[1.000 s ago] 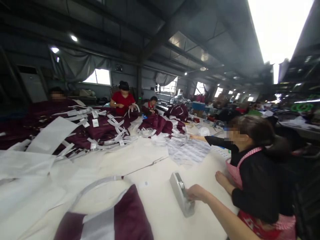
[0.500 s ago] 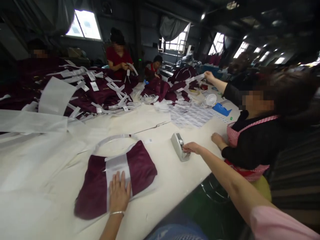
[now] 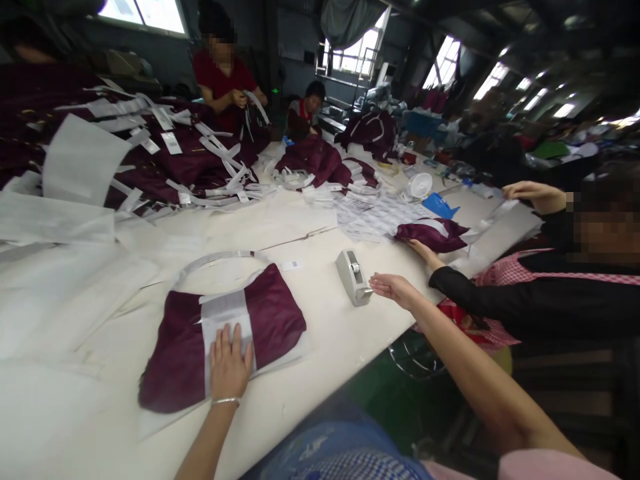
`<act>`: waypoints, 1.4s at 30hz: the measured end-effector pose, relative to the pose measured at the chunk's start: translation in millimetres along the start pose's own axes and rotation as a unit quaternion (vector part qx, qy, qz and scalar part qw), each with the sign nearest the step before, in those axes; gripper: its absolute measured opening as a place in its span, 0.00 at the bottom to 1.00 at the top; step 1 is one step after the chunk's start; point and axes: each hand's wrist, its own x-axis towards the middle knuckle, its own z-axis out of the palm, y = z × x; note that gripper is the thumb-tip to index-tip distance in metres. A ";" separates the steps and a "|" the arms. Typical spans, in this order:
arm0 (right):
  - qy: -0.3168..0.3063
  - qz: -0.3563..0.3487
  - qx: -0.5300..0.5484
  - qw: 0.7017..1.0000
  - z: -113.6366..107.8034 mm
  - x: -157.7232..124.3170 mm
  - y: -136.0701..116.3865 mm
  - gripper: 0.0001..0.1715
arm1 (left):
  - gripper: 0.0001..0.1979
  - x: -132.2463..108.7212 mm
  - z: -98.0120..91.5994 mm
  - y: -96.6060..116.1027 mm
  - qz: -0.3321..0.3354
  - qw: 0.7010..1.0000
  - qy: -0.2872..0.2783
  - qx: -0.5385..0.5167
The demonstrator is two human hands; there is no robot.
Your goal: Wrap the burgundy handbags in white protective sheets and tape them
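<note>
My left hand [image 3: 230, 363] lies flat, fingers apart, on the white band [image 3: 227, 327] wrapped round the middle of a maroon handbag [image 3: 275, 313]. White wrapping covers the bag's handle [image 3: 200, 265], which arches away from me, and a pale sheet lies beneath the bag. A small white tag [image 3: 290, 265] rests beside it. To the right stands a grey tape dispenser [image 3: 353, 277]. Just off its cutting end is my right hand [image 3: 393, 288], fingers pressed together; what they hold, perhaps clear tape, is too fine to make out.
At my right a co-worker handles another maroon bag [image 3: 433, 233] and a white sheet. Heaped maroon bags [image 3: 170, 157] and white sheets [image 3: 80, 160] cover the far left. A blue tape dispenser [image 3: 440, 205] and a white roll [image 3: 419, 185] stand farther back. The table edge runs close before me.
My right hand has come off the dispenser to the right. My left hand stays on the bag. The co-worker has brought a maroon bag onto the table at right. The view has shifted.
</note>
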 end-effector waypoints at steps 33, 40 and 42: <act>-0.343 -0.377 -0.484 0.711 188.1 -64.8 -4.4 0.16 | 0.34 15.5 0.9 35.7 -0.099 0.991 -0.065 -0.062; -0.553 -0.374 -0.502 0.550 380.7 -53.8 19.1 0.09 | 0.28 9.8 15.2 32.0 -0.095 0.990 -0.048 -0.090; -0.511 -0.409 -0.593 0.468 414.1 -38.5 29.5 0.06 | 0.29 9.2 15.6 33.3 -0.105 0.989 -0.048 -0.089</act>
